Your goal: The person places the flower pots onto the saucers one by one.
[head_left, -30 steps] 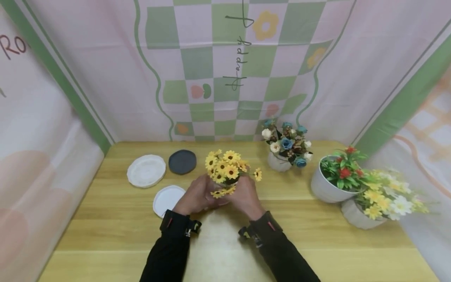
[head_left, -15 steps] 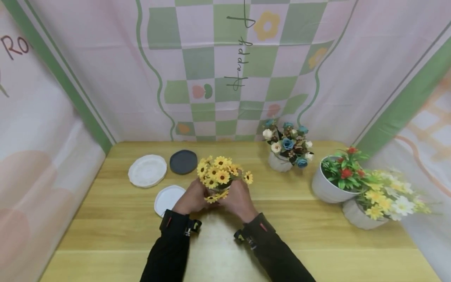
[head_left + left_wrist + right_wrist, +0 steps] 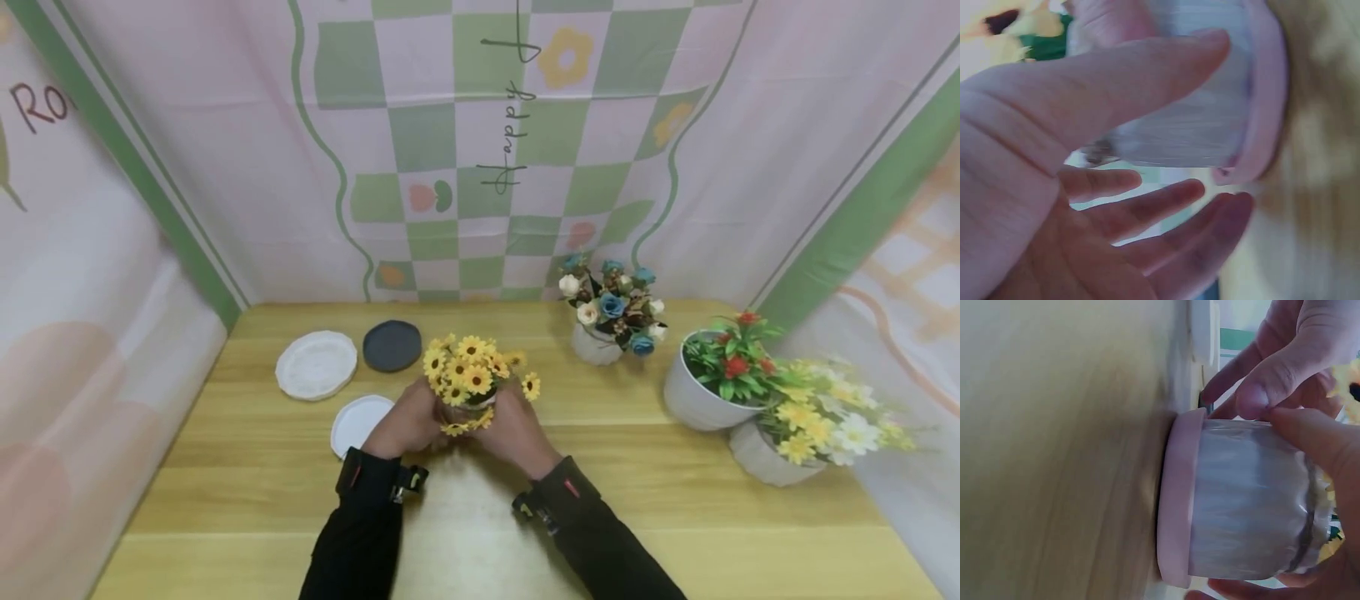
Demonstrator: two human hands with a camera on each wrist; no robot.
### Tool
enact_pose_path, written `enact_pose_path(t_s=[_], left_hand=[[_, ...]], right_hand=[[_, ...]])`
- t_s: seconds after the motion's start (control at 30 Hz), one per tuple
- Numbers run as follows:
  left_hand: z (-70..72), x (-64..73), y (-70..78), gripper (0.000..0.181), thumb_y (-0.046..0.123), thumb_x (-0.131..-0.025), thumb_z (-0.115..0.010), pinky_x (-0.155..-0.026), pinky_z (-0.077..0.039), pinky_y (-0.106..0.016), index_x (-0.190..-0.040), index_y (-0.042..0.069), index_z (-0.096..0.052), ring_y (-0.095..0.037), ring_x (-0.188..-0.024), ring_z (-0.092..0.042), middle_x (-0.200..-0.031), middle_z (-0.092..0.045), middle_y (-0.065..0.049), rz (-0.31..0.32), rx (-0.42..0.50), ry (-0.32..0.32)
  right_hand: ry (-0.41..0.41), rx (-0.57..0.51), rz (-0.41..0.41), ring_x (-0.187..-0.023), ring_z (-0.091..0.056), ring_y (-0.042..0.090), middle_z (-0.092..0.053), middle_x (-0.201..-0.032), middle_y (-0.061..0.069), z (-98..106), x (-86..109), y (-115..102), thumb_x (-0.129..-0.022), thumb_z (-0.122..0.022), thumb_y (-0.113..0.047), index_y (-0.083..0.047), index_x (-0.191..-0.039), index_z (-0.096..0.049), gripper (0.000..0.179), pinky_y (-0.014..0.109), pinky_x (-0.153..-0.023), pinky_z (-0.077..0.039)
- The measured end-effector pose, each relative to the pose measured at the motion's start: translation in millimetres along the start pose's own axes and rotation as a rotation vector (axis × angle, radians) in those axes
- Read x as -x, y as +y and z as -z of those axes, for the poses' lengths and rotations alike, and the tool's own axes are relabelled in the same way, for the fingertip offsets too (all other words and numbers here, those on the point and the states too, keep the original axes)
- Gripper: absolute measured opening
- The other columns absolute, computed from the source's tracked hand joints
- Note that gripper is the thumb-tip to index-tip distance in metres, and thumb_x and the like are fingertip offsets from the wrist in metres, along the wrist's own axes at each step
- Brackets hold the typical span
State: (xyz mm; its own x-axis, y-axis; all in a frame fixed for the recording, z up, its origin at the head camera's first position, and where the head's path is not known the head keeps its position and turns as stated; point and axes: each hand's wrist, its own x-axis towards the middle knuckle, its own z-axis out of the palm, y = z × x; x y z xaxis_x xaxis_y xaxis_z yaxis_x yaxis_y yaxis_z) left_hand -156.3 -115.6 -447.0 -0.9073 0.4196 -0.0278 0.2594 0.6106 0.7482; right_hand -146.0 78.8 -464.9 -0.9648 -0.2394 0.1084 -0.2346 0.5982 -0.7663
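A flowerpot (image 3: pixel 1241 500) wrapped in clear film stands upright on a pink saucer (image 3: pixel 1179 506), low over the wooden table. Yellow daisy-like flowers (image 3: pixel 468 367) spread over its top and hide much of it in the head view. My right hand (image 3: pixel 521 429) holds the pot from the right, thumb near its upper part and fingers round the other side. My left hand (image 3: pixel 408 421) is at the left, its thumb (image 3: pixel 1166 69) lying along the pot wall. The other left fingers (image 3: pixel 1172 200) are spread loosely, with a gap between them and the pot.
White dishes, one large (image 3: pixel 317 365) and one smaller (image 3: pixel 358 423), and a dark dish (image 3: pixel 392 346) lie at the left. On the right stand pots of blue and cream flowers (image 3: pixel 611 308), red flowers (image 3: pixel 738 367) and yellow-white flowers (image 3: pixel 825 429). A patterned curtain (image 3: pixel 480 150) hangs behind.
Hands and flowerpot shift left and slightly toward me, then a touch back to the right. The dishes and other pots keep their places.
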Motion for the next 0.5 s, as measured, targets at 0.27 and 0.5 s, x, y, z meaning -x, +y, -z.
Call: enact_pose_path(t_s=[0.27,0.5], left_hand=[[-11.1,0.8,11.3,0.054,-0.013,-0.078,-0.077,-0.113,-0.052,-0.052,-0.13,-0.005,-0.067,-0.041,-0.125,-0.063,-0.132,-0.068,-0.025,-0.105,-0.141,0.035],[-20.9,0.5,18.1,0.058,-0.011,-0.083,-0.074,-0.111,-0.05,-0.06,-0.136,-0.019,-0.053,-0.053,-0.117,-0.06,-0.106,-0.066,-0.034,-0.015,-0.313,0.052]], right_hand=[[-0.076,-0.024,-0.128,-0.068,-0.068,0.021,-0.073,-0.11,0.024,5,13.6,2,-0.084,-0.086,-0.01,0.009,-0.161,-0.021,0.103,0.031,-0.058,-0.061],[-0.073,0.023,-0.095,-0.07,-0.066,0.02,-0.067,-0.121,0.035,3,10.3,4,-0.08,-0.086,-0.003,0.017,-0.161,-0.007,0.115,0.027,-0.06,-0.06]])
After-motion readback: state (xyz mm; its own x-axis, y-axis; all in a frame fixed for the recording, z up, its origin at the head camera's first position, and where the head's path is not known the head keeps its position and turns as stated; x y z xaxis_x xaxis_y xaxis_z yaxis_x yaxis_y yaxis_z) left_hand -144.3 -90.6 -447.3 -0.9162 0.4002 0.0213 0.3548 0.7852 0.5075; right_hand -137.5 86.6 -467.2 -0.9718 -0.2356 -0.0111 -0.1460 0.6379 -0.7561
